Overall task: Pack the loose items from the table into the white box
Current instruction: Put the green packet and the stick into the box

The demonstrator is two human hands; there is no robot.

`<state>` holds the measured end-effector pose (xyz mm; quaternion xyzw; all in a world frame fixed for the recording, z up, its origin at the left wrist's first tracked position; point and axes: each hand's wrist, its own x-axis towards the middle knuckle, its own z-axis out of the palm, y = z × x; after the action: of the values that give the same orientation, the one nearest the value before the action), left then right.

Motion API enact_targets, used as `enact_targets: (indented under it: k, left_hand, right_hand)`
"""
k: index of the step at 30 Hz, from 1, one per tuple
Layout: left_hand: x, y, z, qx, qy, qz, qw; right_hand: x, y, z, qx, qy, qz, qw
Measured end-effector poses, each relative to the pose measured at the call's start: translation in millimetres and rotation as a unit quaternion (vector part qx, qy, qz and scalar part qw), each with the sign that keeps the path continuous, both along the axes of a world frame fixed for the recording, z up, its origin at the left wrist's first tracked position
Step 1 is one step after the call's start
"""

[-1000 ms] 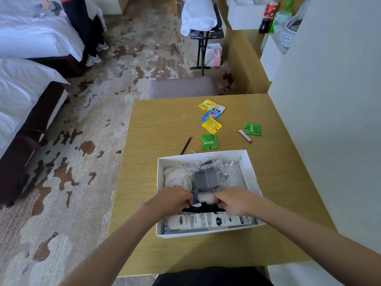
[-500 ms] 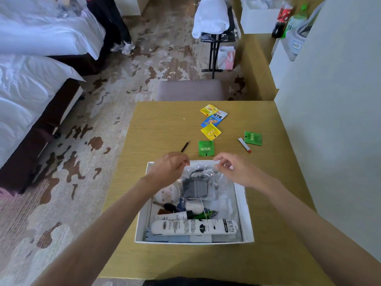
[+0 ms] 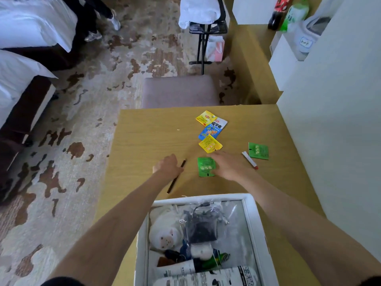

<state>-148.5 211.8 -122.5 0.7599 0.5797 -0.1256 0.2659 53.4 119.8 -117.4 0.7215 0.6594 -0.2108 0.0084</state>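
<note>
The white box (image 3: 206,197) stands at the table's near edge, holding a clear bag with a dark charger (image 3: 201,227), a white pig-faced item (image 3: 165,236) and white tubes (image 3: 206,276). Beyond it my left hand (image 3: 167,166) is curled over a black pen (image 3: 172,185) lying on the table. My right hand (image 3: 228,166) rests flat, fingertips touching a green sachet (image 3: 205,166). Farther out lie two yellow sachets (image 3: 206,117) (image 3: 210,143), a blue-and-white packet (image 3: 213,129), another green sachet (image 3: 258,150) and a small white tube with a red cap (image 3: 249,160).
A white wall (image 3: 329,141) borders the table (image 3: 144,137) on the right. A padded chair (image 3: 179,91) is pushed against the far edge. Beds stand at left across patterned carpet, and a person's legs (image 3: 92,21) are by the far bed.
Both hands left the box and reached forward over the table. The left now covers the pen, the right touches the nearer green sachet. The view tilted so the box sits lower.
</note>
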Motion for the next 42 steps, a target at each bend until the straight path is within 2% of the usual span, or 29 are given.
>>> enact_targets:
  k: [4,8,11,13,16,18,20,22,25,27,30,32,34,37,42]
  left_hand:
    - [-5,11,-19,-0.021,0.063,-0.071,0.995]
    - [-7,11,-28,-0.032,0.048,-0.113,0.992]
    - [-11,6,-23,-0.031,0.038,-0.133,0.990]
    - [-16,0,-12,-0.023,-0.006,-0.125,0.992]
    - [-19,-13,16,0.005,-0.187,-0.091,0.978]
    - [-16,-29,43,0.024,-0.315,-0.061,0.947]
    - [-13,-53,67,0.039,-0.400,-0.038,0.915]
    - [-13,-82,84,0.045,-0.442,-0.025,0.896]
    - [-20,-128,94,0.044,-0.443,-0.022,0.895]
    - [-27,-159,92,0.041,-0.411,-0.033,0.910]
    - [-38,-200,81,0.007,-0.349,-0.057,0.935]
    - [-46,-220,72,0.031,-0.284,-0.099,0.953]
    - [-53,-232,66,0.073,-0.249,-0.131,0.957]
    - [-64,-242,60,0.091,-0.251,-0.140,0.953]
    - [-84,-236,50,0.045,-0.247,-0.132,0.959]
  right_hand:
    - [-12,22,-21,-0.050,-0.039,0.059,0.996]
    - [-19,27,-33,-0.112,-0.139,0.101,0.979]
    - [-19,22,-31,-0.149,-0.131,0.096,0.975]
    - [-17,16,-22,-0.144,-0.054,0.067,0.986]
    - [-13,-1,10,-0.037,0.163,-0.054,0.984]
    - [-11,-20,40,0.075,0.282,-0.122,0.949]
    - [-10,-48,65,0.154,0.395,-0.175,0.889]
    - [-10,-82,80,0.186,0.455,-0.201,0.847]
    - [-10,-135,87,0.158,0.470,-0.191,0.847]
    - [-9,-164,87,0.114,0.467,-0.167,0.861]
    - [-4,-197,82,0.060,0.409,-0.131,0.901]
    - [-2,-212,78,0.053,0.363,-0.116,0.923]
    - [-5,-223,79,0.069,0.328,-0.108,0.936]
    - [-17,-237,81,0.080,0.263,-0.062,0.959]
    - [-35,-238,82,0.093,0.091,-0.004,0.991]
